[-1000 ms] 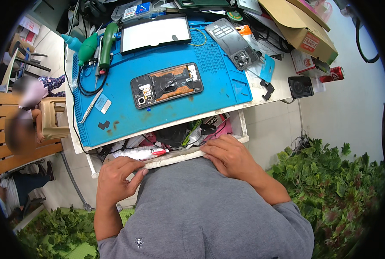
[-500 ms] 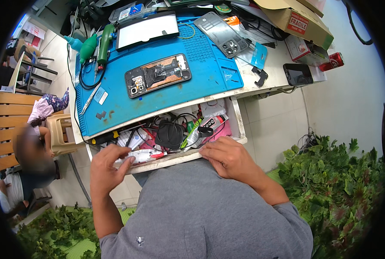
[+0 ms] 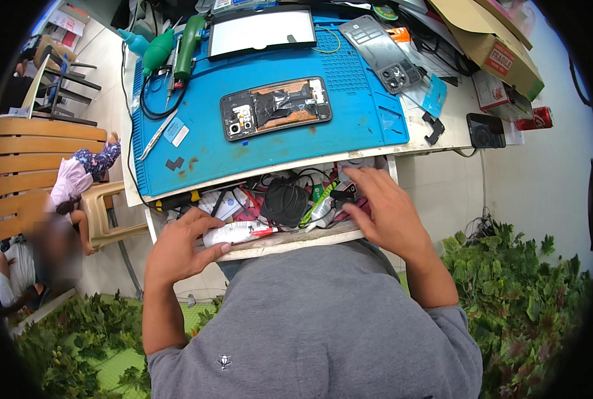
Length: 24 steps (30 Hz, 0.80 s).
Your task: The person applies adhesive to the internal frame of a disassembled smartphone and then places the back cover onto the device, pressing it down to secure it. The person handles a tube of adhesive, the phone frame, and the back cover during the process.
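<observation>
Fingers [image 3: 195, 218] of the left hand [image 3: 175, 251] are parted from the thumb, bent loosely at the left front corner of the drawer [image 3: 290, 247]; whether they press on its rim cannot be told. The right hand [image 3: 396, 216] is spread too, its thumb and fingers apart above the right end of the drawer; contact with anything beneath is unclear. The drawer juts out from under the table's near edge, full of jumbled things. Just beside the left fingers, along its front wall, lies a white tube [image 3: 235, 233] with a red tip. Behind that sit a black case [image 3: 286, 201] amid cables, a lime-green strip [image 3: 315, 199] near the right thumb, and a yellow-and-black handle [image 3: 178, 199] by the rear left corner. Above, the table [image 3: 457, 133] carries a blue mat [image 3: 210, 153] reaching its near edge. On the mat lie an opened phone [image 3: 276, 110], its inner parts bare, and, toward the left edge, tweezers [image 3: 156, 139]. A dark phone [image 3: 486, 131] lies near the table's right edge. Farther back come a green blower bulb [image 3: 158, 53] at the left, a grey phone cover [image 3: 379, 52] on the right, and a white, black-rimmed tray [image 3: 262, 33] between them toward the far edge.
</observation>
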Tool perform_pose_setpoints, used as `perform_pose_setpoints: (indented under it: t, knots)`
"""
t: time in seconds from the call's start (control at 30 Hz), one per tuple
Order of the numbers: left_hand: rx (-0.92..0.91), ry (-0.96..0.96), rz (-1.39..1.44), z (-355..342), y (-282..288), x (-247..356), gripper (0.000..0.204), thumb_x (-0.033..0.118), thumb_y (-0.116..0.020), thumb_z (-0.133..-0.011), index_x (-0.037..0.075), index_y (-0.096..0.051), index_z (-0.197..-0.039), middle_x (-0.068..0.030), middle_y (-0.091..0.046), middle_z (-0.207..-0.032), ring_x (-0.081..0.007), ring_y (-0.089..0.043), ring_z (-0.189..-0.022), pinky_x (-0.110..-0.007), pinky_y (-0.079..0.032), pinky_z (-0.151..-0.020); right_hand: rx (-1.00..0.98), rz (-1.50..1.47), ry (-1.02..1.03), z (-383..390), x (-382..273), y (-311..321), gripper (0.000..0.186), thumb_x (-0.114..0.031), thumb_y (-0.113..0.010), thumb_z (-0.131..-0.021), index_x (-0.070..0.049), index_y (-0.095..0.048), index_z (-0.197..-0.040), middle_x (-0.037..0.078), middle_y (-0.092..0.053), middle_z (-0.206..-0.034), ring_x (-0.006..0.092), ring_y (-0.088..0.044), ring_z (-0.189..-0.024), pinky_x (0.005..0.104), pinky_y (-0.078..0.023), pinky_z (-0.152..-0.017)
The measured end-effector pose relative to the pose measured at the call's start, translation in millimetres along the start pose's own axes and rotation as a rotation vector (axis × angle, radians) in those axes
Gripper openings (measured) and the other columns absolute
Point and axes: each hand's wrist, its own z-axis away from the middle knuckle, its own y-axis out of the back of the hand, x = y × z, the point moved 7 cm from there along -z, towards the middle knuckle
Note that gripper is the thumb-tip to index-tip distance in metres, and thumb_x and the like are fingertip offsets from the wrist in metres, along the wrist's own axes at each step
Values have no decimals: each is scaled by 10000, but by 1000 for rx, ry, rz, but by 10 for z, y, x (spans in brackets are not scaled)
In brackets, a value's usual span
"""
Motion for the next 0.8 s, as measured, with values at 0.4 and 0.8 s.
perform_pose_setpoints:
  t: [0.4,0.8]
  knots:
    - [356,22,592,379,636,-543,339,284,-839,-1033,-17,-847,-1187,-60,-780,-941,-98,-617,-729,-273,-468,-647,-282,-77,-67,-100,232,-191,273,-169,-820,-988,-55,-800,-1236,148,-786,-1103,385,-760,-1003,491,-609,-851]
    - [687,91,639,790,828,-898,634,194,-1011,-872,-37,-734,-1394,-74,-777,-1182,-130,-743,-991,-256,-615,-872,-39,-62,64,-237,107,93,331,-47,-842,-938,-48,-812,-1267,151,-784,-1116,367,-758,-1012,462,-619,-868]
